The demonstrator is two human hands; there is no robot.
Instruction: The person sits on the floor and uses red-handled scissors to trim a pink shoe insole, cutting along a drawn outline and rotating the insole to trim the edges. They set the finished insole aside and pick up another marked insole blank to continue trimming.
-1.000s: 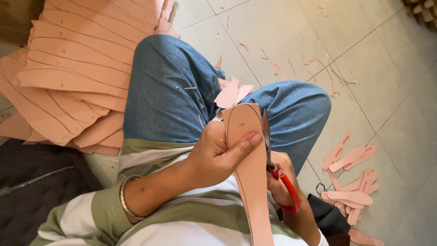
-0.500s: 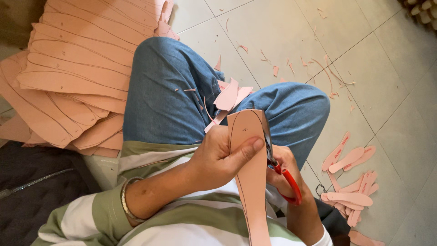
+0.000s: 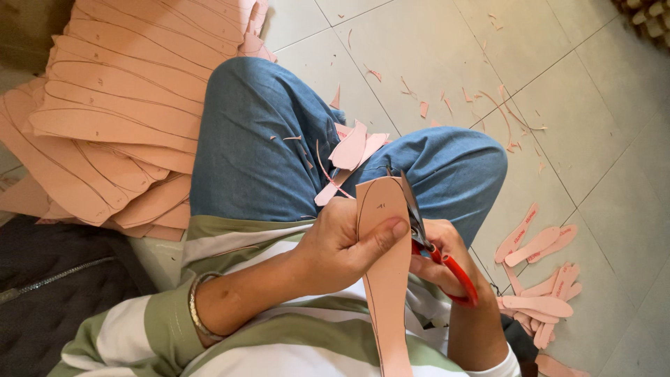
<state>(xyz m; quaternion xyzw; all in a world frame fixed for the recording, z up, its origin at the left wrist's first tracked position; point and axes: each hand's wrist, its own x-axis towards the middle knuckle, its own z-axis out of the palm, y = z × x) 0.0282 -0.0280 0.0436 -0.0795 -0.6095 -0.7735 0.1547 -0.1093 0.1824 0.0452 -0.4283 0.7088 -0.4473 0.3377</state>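
Pink insole-shaped sheet (image 3: 382,279) sits pinched in our left hand (image 3: 342,248) above our lap; our right hand (image 3: 440,258) grips red-handled scissors (image 3: 436,248), blades at the sheet's right edge, over cut insoles (image 3: 537,279) on the floor (image 3: 447,56).

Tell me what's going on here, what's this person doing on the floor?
A person sits on a tiled floor cutting a pink insole-shaped sheet with red-handled scissors. The left hand grips the sheet, thumb pressed on its face, while the right hand works the scissors along its right edge near the rounded tip. A big stack of uncut pink sheets lies to the person's left, a pile of cut pink pieces to the right, and trimmings litter the jeans and floor.
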